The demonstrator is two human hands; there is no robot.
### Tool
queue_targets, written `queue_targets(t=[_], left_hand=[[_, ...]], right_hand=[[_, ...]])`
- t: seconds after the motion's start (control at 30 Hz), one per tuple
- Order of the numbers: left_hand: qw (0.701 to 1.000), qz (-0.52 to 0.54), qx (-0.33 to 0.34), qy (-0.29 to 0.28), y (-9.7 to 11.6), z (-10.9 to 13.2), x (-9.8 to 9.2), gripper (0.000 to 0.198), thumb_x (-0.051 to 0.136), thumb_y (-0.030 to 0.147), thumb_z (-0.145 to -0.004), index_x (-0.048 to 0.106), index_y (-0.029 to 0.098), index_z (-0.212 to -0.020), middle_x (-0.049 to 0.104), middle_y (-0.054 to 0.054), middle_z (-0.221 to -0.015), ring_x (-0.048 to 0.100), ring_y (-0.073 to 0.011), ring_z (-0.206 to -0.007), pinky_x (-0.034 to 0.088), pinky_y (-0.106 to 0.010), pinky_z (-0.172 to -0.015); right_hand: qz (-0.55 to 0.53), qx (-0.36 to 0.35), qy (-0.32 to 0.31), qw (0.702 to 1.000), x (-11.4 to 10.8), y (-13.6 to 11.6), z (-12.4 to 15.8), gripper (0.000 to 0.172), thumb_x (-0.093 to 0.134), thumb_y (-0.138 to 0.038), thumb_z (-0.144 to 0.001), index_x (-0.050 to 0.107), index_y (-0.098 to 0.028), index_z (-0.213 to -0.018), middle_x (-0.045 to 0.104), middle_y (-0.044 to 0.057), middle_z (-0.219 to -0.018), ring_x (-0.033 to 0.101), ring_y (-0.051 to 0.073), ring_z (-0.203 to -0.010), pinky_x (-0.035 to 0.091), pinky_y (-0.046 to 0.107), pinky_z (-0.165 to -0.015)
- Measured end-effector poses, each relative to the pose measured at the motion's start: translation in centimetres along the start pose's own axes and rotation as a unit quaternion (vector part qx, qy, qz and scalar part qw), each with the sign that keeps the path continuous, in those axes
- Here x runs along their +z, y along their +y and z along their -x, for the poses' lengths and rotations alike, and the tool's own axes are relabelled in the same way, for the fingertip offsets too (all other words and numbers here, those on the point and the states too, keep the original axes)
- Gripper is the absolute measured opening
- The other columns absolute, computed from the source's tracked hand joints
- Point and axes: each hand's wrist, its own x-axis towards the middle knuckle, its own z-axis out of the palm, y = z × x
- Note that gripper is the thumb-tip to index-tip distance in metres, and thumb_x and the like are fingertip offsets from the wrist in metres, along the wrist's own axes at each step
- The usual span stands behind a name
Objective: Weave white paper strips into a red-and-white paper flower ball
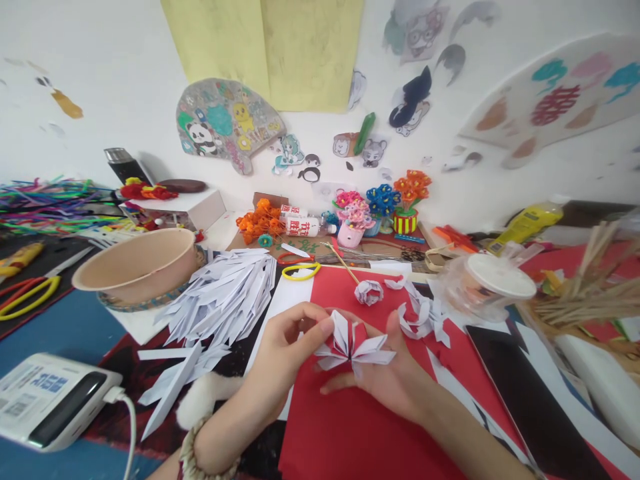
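Above a sheet of red paper (320, 433), both hands hold a folded white paper flower (350, 347) with pointed petals spread out like a fan. My left hand (293, 343) pinches one upper petal between thumb and finger. From behind and below, my right hand (395, 377) supports the flower, its thumb raised at the right and a finger stretched out underneath. Just beyond the hands lies a white paper rose (369, 293) on a thin stick. A curved chain of folded white paper (423, 313) rests to the right.
At the left lie a pile of folded paper strips (225, 293), a beige bowl (140, 260) and a white device (55, 400) with a cable. Yellow-handled scissors (301, 271) lie ahead. A black phone-like slab (535, 400) and a lidded tub (500, 277) are right. Pipe-cleaner flowers (353, 213) stand by the wall.
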Motion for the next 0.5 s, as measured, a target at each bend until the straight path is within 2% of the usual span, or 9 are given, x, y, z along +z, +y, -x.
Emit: queue_targets(t=[0.13,0.23,0.33,0.4,0.5], left_hand=[[0.999,0.031,0.002,0.029,0.1,-0.1,0.0,0.027,0.077,0.039,-0.079,0.064,0.016,-0.073,0.064,-0.001,-0.076,0.054,-0.0131,-0.072,0.043,-0.023,-0.067],[0.999,0.025,0.011,0.027,0.1,-0.1,0.0,0.027,0.077,0.038,-0.079,0.065,0.015,-0.072,0.065,-0.002,-0.077,0.056,-0.0135,-0.073,0.044,-0.023,-0.068],[1.000,0.012,0.005,0.007,0.2,-0.2,-0.1,0.027,0.076,0.039,-0.080,0.064,0.016,-0.074,0.064,-0.001,-0.076,0.054,-0.0132,-0.071,0.043,-0.023,-0.066],[1.000,0.003,0.001,0.002,0.3,-0.2,-0.2,0.027,0.075,0.040,-0.081,0.064,0.016,-0.075,0.062,0.000,-0.076,0.053,-0.0132,-0.071,0.042,-0.024,-0.067],[1.000,-0.011,0.009,0.001,0.6,-0.2,-0.6,0.027,0.075,0.040,-0.081,0.064,0.016,-0.074,0.059,0.001,-0.076,0.050,-0.0130,-0.073,0.040,-0.024,-0.070]], right_hand=[[0.023,-0.035,-0.004,0.999,0.1,-0.3,0.2,0.078,0.054,-0.083,-0.075,0.061,-0.025,-0.127,0.068,0.015,-0.125,0.067,0.033,-0.109,0.050,0.056,-0.094],[0.110,-0.074,0.031,0.991,-0.1,0.2,0.1,0.075,0.080,-0.063,-0.069,0.056,-0.029,-0.131,0.067,0.011,-0.125,0.066,0.028,-0.107,0.050,0.050,-0.095],[0.197,-0.072,0.077,0.975,-0.2,0.6,0.0,0.053,0.083,-0.045,-0.077,0.062,-0.022,-0.120,0.071,0.006,-0.099,0.070,0.019,-0.081,0.056,0.038,-0.081],[0.223,-0.058,0.095,0.968,-0.3,0.8,0.0,0.038,0.078,-0.046,-0.082,0.066,-0.017,-0.105,0.066,0.001,-0.078,0.065,0.014,-0.062,0.054,0.029,-0.064],[0.247,-0.061,0.109,0.961,-0.3,0.7,0.2,0.034,0.081,-0.046,-0.078,0.066,-0.016,-0.087,0.059,-0.003,-0.069,0.055,0.009,-0.054,0.047,0.022,-0.052]])
